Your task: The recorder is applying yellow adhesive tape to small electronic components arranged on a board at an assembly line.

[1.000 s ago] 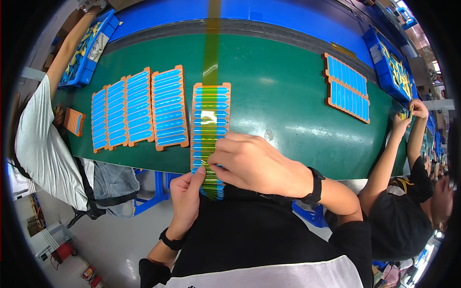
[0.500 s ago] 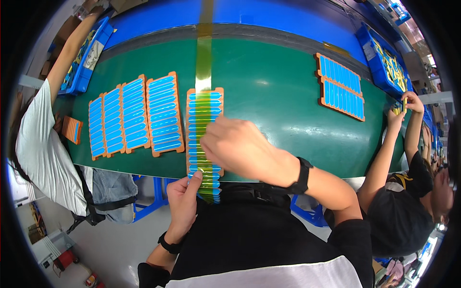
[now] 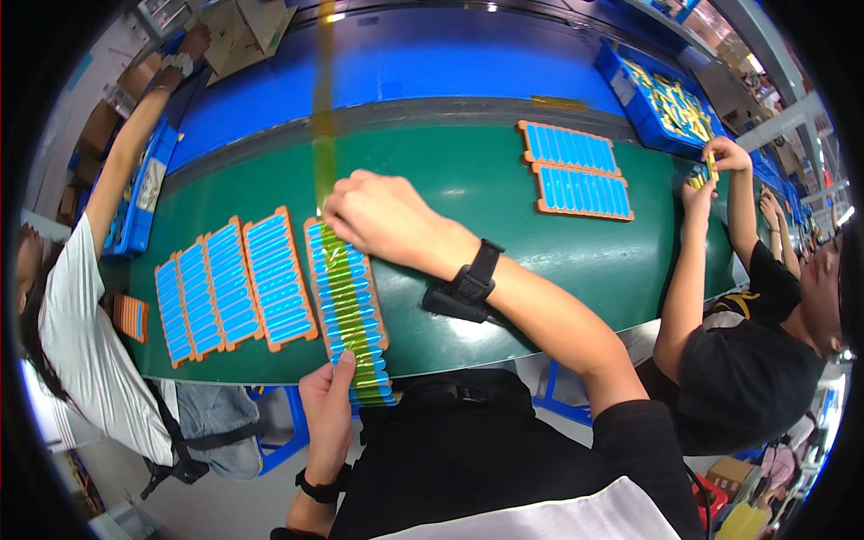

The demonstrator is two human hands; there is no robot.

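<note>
An orange rack [image 3: 367, 292] of blue, rounded strip-like pieces lies lengthwise before me, its near end at the table edge. Clear amber tape [image 3: 325, 117] runs down its middle and stretches on from its far end toward the top of the view. At that far end my right hand [image 3: 364, 211] is closed with curled fingers on the tape, its fingertips partly hidden. My left hand [image 3: 328, 396] grips the near end of the rack, thumb on top over the taped blue pieces. Its other fingers are mostly hidden.
Several similar filled racks [image 3: 236, 283] stand left on the green table [image 3: 450, 351], two more [image 3: 576, 171] far right. Blue bins [image 3: 661, 99] flank the table. A person in white sits left; at right another's hands [image 3: 711, 171] hold yellow pieces.
My right hand has moved away from me along the tape, from the rack's middle to its far end. Tape now lies along more of the rack. The view has shifted.
</note>
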